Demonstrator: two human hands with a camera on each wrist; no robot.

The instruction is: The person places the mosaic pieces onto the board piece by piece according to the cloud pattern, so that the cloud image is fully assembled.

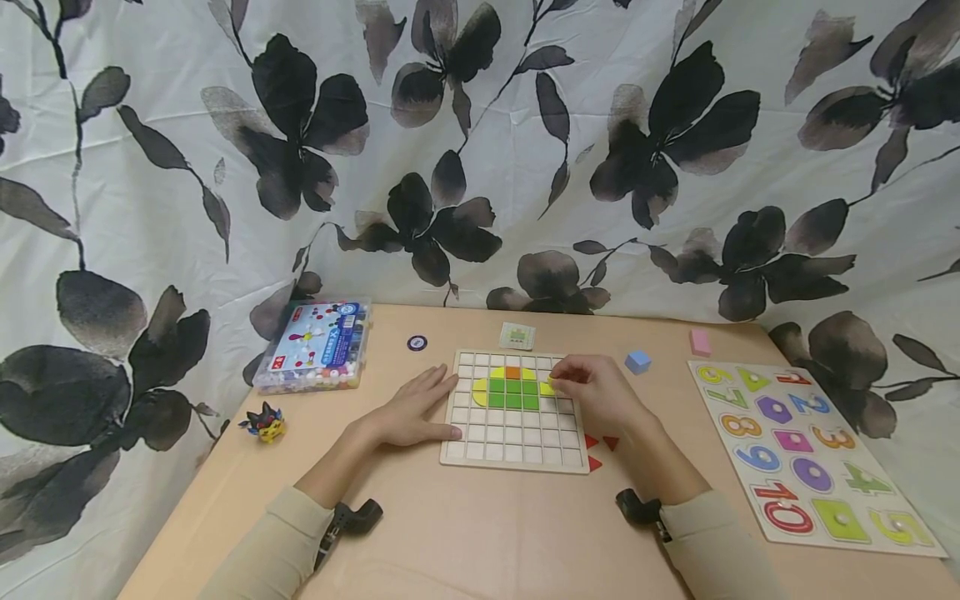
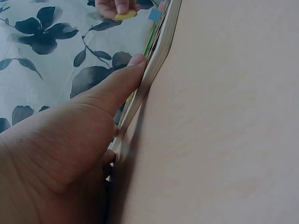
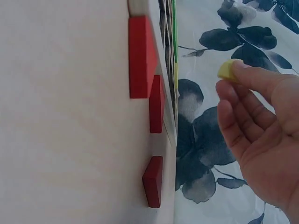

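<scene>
A white grid board (image 1: 517, 457) lies on the table with a picture of green squares (image 1: 513, 395), an orange square (image 1: 513, 372) and rounded yellow pieces (image 1: 480, 392). Along its left edge rests my left hand (image 1: 411, 410), thumb and fingertips touching the rim. Between thumb and fingers, my right hand (image 1: 600, 390) pinches a rounded yellow piece (image 3: 226, 71) above the board's right side. Three red triangular pieces (image 3: 155, 182) lie on the table by the board's right edge, below that hand.
Behind the board is a small picture card (image 1: 517, 336), with a round dark token (image 1: 417, 342) to its left. A plastic case (image 1: 315, 346) and a small figurine (image 1: 266, 422) stand left. Rightward are a blue block (image 1: 637, 362), a pink block (image 1: 700, 342) and a number puzzle board (image 1: 810, 458).
</scene>
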